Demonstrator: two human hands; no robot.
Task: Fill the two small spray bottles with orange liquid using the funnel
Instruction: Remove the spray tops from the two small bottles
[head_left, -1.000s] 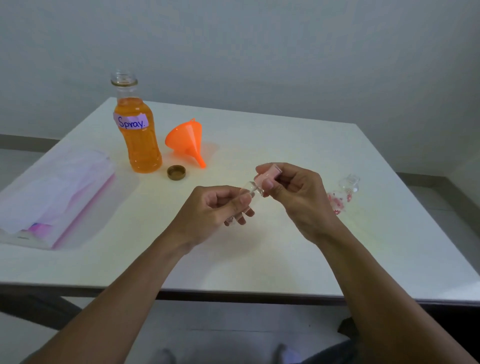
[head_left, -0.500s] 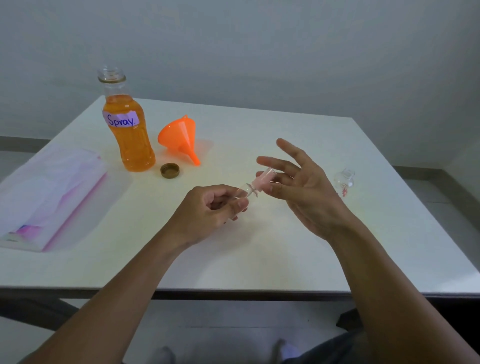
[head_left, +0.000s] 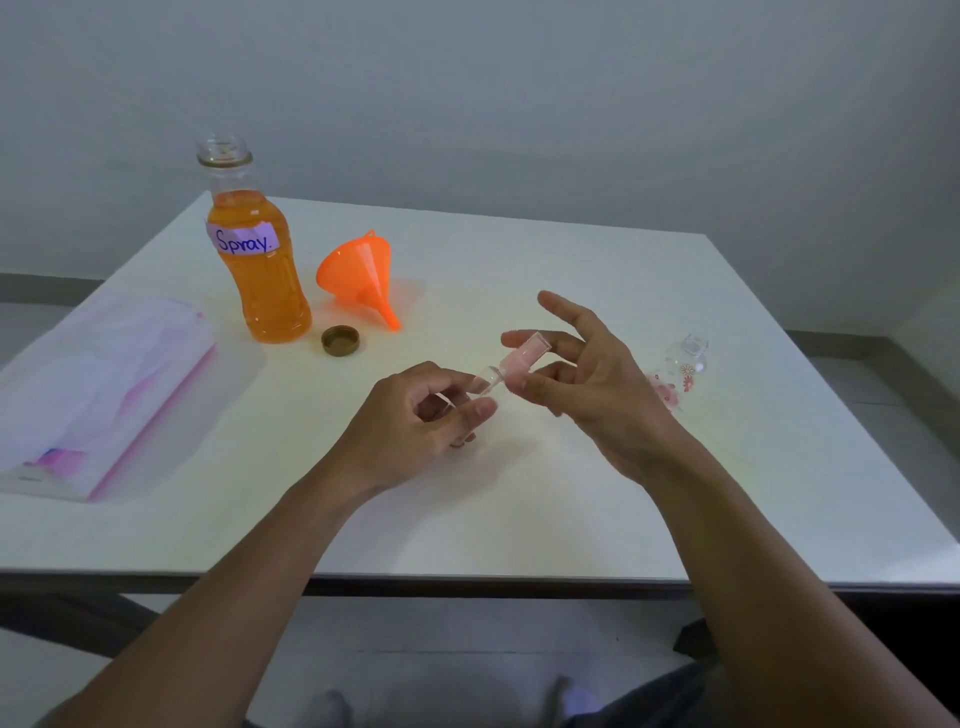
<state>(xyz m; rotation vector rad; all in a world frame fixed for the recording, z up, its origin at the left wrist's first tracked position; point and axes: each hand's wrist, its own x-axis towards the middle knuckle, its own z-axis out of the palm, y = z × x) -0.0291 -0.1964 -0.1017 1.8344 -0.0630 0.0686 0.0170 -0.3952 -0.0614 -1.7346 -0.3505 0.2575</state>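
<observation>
My left hand (head_left: 415, 421) grips the clear body of a small spray bottle (head_left: 488, 382), held tilted above the table. Its pink cap (head_left: 522, 356) points up and to the right, between the thumb and forefinger of my right hand (head_left: 587, 379); the other fingers are spread. A second small clear spray bottle (head_left: 688, 364) with a flower print lies on the table to the right, partly behind my right hand. At the back left stands an uncapped bottle of orange liquid (head_left: 260, 280) labelled "Spray". The orange funnel (head_left: 363, 275) lies on its side beside it.
A brown screw cap (head_left: 340, 340) lies in front of the big bottle. A clear plastic bag with pink contents (head_left: 98, 384) covers the left side of the white table (head_left: 519, 493). The table's front edge runs just below my forearms.
My right hand was closed round the pink cap, then spread its fingers wide. Now its thumb and forefinger touch the cap again. The left hand has kept hold of the bottle.
</observation>
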